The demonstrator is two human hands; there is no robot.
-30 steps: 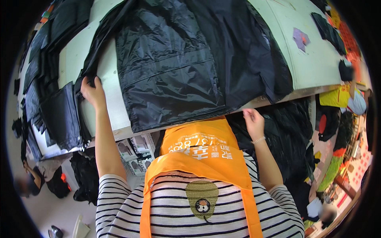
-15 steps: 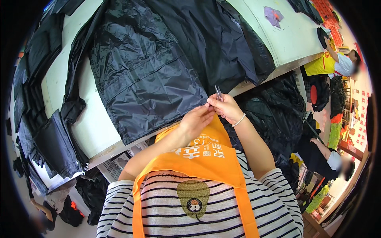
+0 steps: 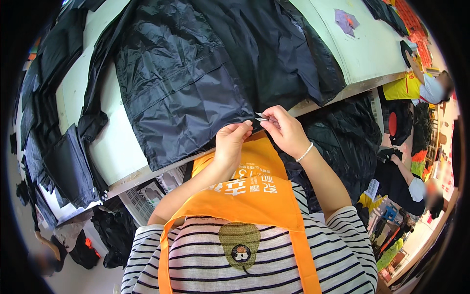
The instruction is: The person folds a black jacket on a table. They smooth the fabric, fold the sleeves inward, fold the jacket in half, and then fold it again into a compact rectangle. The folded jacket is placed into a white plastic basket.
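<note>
A shiny black jacket (image 3: pixel 181 88) lies spread over the pale table, its lower hem at the edge nearest me. At the hem's corner my left hand (image 3: pixel 233 139) pinches the fabric between thumb and fingers. My right hand (image 3: pixel 285 128), with a beaded bracelet at the wrist, grips small metal thread snips (image 3: pixel 261 117). Their blades point left at the jacket's corner, close to my left fingertips. Whether a thread lies between the blades is too small to tell.
More black garments (image 3: pixel 68 166) hang over the table's left side. Dark clothing (image 3: pixel 338 147) is heaped below the edge at right. A purple scrap (image 3: pixel 346 22) lies on the far tabletop (image 3: pixel 374 54). Co-workers (image 3: pixel 411 183) are at the right; another person is at lower left.
My right hand has turned the snips from pointing away to pointing left at the hem corner. My left hand has gone from loosely spread fingers to a pinch on the jacket.
</note>
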